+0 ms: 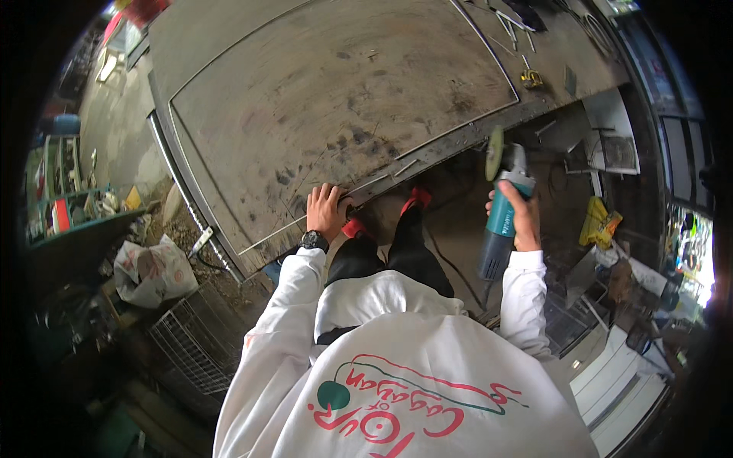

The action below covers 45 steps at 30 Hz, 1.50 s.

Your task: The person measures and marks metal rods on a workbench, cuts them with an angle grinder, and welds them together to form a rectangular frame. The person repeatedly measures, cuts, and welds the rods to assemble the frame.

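Note:
A large rusty steel plate (336, 99) with a thin welded frame lies before me. My left hand (327, 210), with a black watch on the wrist, presses on the plate's near edge beside a thin metal strip (366, 187). My right hand (521, 217) grips a teal angle grinder (500, 221) by its body. The grinder's disc (494, 153) points up, just off the plate's edge. My white sleeves, black trousers and red shoes show below.
A yellow tape measure (531, 77) and several metal rods lie on the plate's far right. A wire mesh panel (191, 336) and a white sack (153, 271) sit on the ground at left. A yellow object (599, 223) and white panels (618, 382) are at right.

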Tool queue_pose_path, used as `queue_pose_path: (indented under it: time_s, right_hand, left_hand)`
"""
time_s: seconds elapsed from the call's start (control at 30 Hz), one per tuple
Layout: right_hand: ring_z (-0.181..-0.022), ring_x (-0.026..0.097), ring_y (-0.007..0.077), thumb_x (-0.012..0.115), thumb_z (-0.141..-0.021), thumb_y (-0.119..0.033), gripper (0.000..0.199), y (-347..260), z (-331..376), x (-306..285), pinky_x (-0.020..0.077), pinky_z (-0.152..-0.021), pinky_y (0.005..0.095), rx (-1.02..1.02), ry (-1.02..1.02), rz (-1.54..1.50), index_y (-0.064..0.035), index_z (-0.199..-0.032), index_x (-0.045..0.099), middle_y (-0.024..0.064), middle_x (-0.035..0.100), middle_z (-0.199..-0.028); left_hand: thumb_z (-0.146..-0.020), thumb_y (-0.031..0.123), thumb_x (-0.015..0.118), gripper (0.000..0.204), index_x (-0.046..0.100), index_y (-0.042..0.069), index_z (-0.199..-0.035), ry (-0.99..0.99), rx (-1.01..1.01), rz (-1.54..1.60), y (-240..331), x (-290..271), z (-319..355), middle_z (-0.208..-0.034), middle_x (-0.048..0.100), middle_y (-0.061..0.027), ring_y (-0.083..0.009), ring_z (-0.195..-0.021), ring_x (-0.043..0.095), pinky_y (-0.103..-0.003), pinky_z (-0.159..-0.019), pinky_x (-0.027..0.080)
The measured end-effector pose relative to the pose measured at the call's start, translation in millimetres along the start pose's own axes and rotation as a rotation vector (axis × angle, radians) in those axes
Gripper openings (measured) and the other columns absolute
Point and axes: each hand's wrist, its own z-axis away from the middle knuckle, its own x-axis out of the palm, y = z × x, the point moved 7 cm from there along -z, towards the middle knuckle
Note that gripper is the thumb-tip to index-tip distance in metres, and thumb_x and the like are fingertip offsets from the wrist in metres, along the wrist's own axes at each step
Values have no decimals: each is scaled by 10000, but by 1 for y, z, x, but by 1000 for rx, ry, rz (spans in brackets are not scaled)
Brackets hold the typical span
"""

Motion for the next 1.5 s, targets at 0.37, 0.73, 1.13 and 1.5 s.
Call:
queue_pose_path:
  time_s: [0.37, 0.73, 1.13, 1.5]
  right_hand:
    - [-1210, 635, 340, 928, -643, -552, 1058, 42, -32, 58, 476, -1062, 399, -225, -283, 618, -25, -1447, 486, 225, 642, -1308]
    - [-1266, 638, 477, 902, -627, -620, 1146, 43, -62, 110, 497, -1072, 465, -220, -506, 854, -57, -1516, 450, 357, 637, -1349]
    - [-1135, 689, 456, 930, -749, -394, 946, 42, -6, 109, 566, -946, 497, -731, -102, 690, -106, -1483, 406, 252, 681, -1283]
    - [-1114, 709, 320, 930, -731, -419, 964, 53, -1, 112, 543, -992, 410, -538, -203, 336, -77, -1472, 417, 183, 694, -1222]
  left_hand:
    - [-991, 219, 718, 213, 640, 54, -1101, 63, -8, 176, 28, -43, -14, -980, 741, -161, -378, -883, 736, -434, -757, 573]
    - [-951, 282, 772, 247, 675, 80, -1054, 88, -48, 201, 33, -55, -12, -960, 756, -129, -342, -849, 751, -406, -730, 585]
    - [-933, 247, 795, 236, 673, 62, -1015, 101, -101, 271, 45, -84, -30, -878, 758, -139, -337, -796, 755, -388, -719, 575]
    - [-939, 236, 796, 249, 668, 34, -1010, 85, -118, 264, 47, -89, -32, -863, 750, -159, -327, -768, 745, -377, -714, 566]
